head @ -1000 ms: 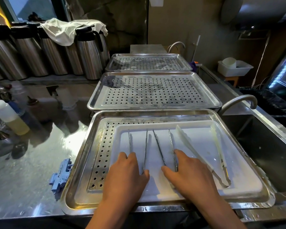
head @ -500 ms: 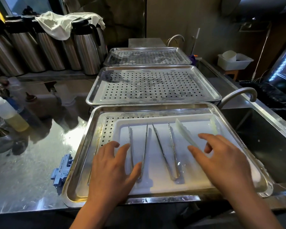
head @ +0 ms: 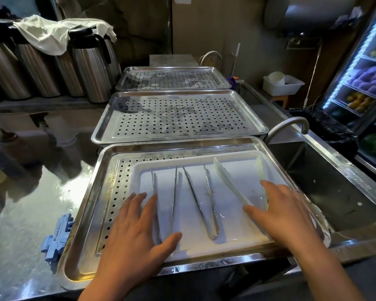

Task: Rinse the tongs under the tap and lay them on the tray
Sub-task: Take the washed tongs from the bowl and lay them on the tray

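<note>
Three pairs of tongs lie on a white board inside the nearest steel tray. The left metal tongs and the middle metal tongs lie side by side, hinges toward me. A white plastic pair of tongs lies at the right. My left hand rests flat, fingers spread, over the hinge end of the left metal tongs. My right hand lies flat with straight fingers over the near end of the white tongs. The tap arches over the sink on the right.
Two more perforated steel trays stand behind the near one. Steel flasks under a white cloth line the back left. A blue plastic toy-like piece lies on the wet counter. A lit fridge stands at far right.
My right hand moved from the middle metal tongs rightward onto the white tongs. My left hand spread flatter over the left tongs. The view shifted slightly.
</note>
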`<state>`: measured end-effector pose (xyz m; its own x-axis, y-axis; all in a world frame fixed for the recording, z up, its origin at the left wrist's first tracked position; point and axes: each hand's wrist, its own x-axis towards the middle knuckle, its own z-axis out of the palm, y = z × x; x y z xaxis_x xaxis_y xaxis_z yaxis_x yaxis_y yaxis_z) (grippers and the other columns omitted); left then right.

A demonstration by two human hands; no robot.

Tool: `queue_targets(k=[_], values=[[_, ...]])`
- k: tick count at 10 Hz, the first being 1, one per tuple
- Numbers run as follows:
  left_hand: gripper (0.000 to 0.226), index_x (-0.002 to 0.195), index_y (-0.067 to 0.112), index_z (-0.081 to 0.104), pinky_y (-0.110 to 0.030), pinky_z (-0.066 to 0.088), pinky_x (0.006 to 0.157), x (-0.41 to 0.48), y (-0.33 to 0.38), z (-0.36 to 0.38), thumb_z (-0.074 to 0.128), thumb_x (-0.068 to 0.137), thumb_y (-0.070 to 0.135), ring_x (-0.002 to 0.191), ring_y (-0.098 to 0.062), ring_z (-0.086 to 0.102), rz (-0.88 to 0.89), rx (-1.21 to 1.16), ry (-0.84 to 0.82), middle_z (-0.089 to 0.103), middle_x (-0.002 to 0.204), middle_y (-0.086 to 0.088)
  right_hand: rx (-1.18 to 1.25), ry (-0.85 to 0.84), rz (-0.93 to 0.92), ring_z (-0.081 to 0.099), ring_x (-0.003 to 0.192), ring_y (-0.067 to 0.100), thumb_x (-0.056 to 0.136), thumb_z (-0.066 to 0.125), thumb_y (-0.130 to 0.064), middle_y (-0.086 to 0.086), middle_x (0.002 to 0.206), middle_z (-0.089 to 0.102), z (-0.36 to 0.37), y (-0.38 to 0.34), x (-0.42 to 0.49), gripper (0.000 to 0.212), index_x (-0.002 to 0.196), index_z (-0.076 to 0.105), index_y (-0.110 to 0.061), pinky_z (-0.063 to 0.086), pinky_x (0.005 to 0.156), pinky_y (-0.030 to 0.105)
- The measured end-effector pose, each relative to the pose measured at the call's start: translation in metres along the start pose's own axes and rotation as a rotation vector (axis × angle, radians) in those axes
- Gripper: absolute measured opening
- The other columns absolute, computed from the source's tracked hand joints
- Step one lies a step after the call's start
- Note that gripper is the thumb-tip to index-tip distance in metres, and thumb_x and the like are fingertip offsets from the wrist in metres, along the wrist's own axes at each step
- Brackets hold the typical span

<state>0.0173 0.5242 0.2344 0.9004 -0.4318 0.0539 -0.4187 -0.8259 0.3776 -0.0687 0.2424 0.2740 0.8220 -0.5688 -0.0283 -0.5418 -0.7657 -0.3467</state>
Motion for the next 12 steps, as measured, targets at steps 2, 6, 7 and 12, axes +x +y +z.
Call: queue_targets(k=[2,6,7,12], values=[[0.111,0.156,0.035,0.006,-0.039,0.006,0.126,0.002,0.001,0.002,0.015,0.062,0.093,0.153,-0.015,-0.009,0.009,0.066,-0.011,0.004,0.165,0.008,0.015,-0.016,0.038,0.05,0.123,0.029,0.084,0.061,-0.059,0.007,0.14,0.042,0.006,-0.008,-0.002,0.081,0.151,0.028,-0.027,0.043,0.087,0.036],[0.113,0.157,0.036,0.001,-0.039,0.005,0.126,0.001,0.002,0.002,0.013,0.062,0.094,0.153,-0.013,-0.012,0.004,0.073,-0.01,0.001,0.166,0.009,0.018,-0.004,0.039,0.054,0.121,0.029,0.083,0.059,-0.064,0.005,0.14,0.04,0.008,-0.009,-0.004,0.083,0.151,0.027,-0.027,0.04,0.082,0.034],[0.113,0.157,0.036,0.0,-0.04,0.005,0.126,0.001,0.002,0.001,0.012,0.062,0.094,0.153,-0.013,-0.013,0.014,0.065,-0.001,-0.001,0.166,0.009,0.047,-0.012,0.029,0.053,0.123,0.027,0.08,0.06,-0.068,0.003,0.144,0.037,0.008,-0.005,-0.004,0.088,0.151,0.026,-0.028,0.039,0.082,0.032],[0.097,0.121,0.013,0.071,-0.059,0.053,0.09,0.006,0.014,-0.013,0.021,0.081,0.085,0.117,-0.047,0.062,0.168,0.126,0.043,0.069,0.123,-0.014,0.247,0.171,0.017,0.058,0.112,0.016,0.083,0.066,-0.059,-0.008,0.125,0.056,-0.011,0.015,-0.003,0.059,0.134,0.054,-0.031,0.049,0.092,0.034]])
